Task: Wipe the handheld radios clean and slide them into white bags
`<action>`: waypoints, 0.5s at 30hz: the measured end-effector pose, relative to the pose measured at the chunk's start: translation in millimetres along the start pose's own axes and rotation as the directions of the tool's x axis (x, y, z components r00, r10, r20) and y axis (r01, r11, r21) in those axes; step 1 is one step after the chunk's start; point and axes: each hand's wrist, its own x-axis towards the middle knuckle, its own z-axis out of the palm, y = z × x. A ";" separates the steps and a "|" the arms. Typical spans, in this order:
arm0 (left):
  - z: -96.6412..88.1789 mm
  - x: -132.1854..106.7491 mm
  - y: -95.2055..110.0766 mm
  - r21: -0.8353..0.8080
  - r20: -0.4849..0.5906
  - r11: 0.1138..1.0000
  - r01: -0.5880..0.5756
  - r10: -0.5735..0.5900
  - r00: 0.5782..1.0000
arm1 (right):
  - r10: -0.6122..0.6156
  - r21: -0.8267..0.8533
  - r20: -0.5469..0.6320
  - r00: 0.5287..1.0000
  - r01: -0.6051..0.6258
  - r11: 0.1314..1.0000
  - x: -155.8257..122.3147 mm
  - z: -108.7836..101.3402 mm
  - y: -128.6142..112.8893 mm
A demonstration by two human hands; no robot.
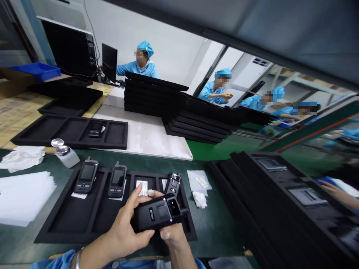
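Note:
Between my two hands is a black two-way radio [158, 213] with a stubby antenna, its back turned up and the word "Riton" on it. My left hand [127, 224] closes round its left end, fingers above and thumb below. My right hand [172, 231] grips it from beneath at the antenna end, with white covers on some fingertips. Below the hands lies a black foam tray [71, 222] with compartments. On it rest a radio [86, 175] at the left, another radio [117, 181] beside it, and a third radio [173, 184] behind the held one. White labels [142, 188] lie in the tray.
A white pump bottle [67, 156] and paper sheets [25, 198] are at left. Crumpled tissue [199, 200] lies right of the tray. Stacked foam trays [252, 209] rise at right, with another person's hand [339, 192] beyond. Another stack [153, 95] stands behind. Several co-workers sit farther back.

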 end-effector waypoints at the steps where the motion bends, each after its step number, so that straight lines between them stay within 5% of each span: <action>1: -1.2 -1.7 -1.1 -0.002 -0.005 1.000 -0.006 0.006 1.000 | -0.005 -0.003 0.005 1.000 0.005 1.000 1.3 1.7 -1.0; 10: -12.9 -9.2 -5.2 0.061 0.003 0.998 0.003 -0.003 1.000 | -0.011 -0.066 -0.024 1.000 0.009 0.998 10.5 9.1 6.1; 15: -34.1 -15.1 -22.4 0.352 -0.008 0.936 -0.005 0.008 1.000 | -0.133 -0.472 -0.285 0.949 -0.018 0.882 42.5 -2.8 -16.1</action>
